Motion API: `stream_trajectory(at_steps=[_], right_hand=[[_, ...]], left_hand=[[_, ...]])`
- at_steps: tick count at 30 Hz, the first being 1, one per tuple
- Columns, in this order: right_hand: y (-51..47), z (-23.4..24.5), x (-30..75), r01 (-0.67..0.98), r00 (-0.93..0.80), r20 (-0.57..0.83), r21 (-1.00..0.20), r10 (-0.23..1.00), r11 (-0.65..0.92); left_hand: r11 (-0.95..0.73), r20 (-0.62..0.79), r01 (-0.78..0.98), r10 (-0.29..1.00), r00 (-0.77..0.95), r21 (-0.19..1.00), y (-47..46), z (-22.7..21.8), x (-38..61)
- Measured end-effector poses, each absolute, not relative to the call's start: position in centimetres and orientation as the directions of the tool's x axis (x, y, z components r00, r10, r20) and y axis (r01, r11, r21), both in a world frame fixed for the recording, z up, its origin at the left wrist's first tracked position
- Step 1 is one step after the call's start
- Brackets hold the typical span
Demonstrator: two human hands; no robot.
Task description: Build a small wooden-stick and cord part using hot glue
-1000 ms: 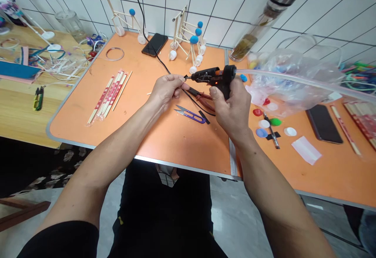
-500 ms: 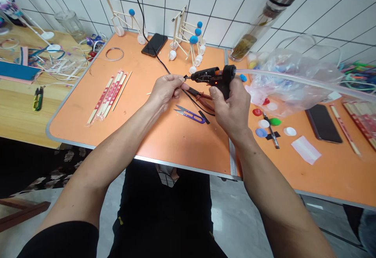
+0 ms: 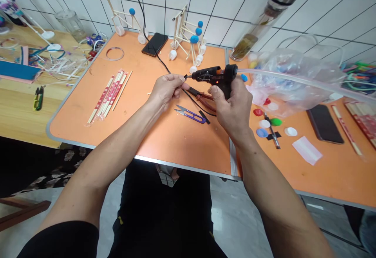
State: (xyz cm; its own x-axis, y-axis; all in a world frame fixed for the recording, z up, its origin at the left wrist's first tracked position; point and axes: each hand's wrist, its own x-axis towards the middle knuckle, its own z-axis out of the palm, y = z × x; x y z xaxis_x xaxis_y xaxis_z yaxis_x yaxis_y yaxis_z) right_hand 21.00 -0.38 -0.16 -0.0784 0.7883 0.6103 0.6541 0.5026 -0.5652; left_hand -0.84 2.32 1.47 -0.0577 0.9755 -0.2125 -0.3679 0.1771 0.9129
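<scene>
My right hand [image 3: 233, 109] is wrapped round the handle of a black hot glue gun [image 3: 207, 74], which points left and has a small orange light on its side. A long clear glue stick [image 3: 273, 74] sticks out of its back end. The fingers of my left hand [image 3: 169, 89] pinch a small dark piece [image 3: 185, 76] right at the gun's nozzle; its kind is too small to tell. Below the gun lie pliers [image 3: 205, 100] with reddish-brown handles, partly hidden by my right hand. Purple thread snips [image 3: 192, 115] rest nearer me, beside a black strip [image 3: 204, 117].
Stick models with blue balls [image 3: 194, 38] stand by the tiled wall, near a phone [image 3: 154, 44]. Wrapped chopsticks [image 3: 110, 95] lie left. To the right are a tilted glass bottle [image 3: 264, 23], a plastic bag [image 3: 293, 82], bottle caps [image 3: 262, 132] and another phone [image 3: 324, 124].
Almost nothing differs. The glue gun in my right hand has shifted very slightly to the right, its nozzle still at the piece in my left fingers.
</scene>
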Motion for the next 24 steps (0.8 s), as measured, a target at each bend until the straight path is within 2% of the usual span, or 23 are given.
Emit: stream_trajectory(at_steps=[14, 24], right_hand=[[-0.42, -0.13, 21.06, 0.676, -0.089, 0.608, -0.545, 0.789, 0.496], [-0.63, 0.08, 20.71, 0.677, -0.068, 0.613, -0.551, 0.787, 0.487]], left_hand=[[0.167, -0.197, -0.369, 0.979, -0.045, 0.914, 2.36, 1.19, -0.96], [0.201, -0.240, -0.359, 0.968, -0.068, 0.911, 2.16, 1.84, -0.72]])
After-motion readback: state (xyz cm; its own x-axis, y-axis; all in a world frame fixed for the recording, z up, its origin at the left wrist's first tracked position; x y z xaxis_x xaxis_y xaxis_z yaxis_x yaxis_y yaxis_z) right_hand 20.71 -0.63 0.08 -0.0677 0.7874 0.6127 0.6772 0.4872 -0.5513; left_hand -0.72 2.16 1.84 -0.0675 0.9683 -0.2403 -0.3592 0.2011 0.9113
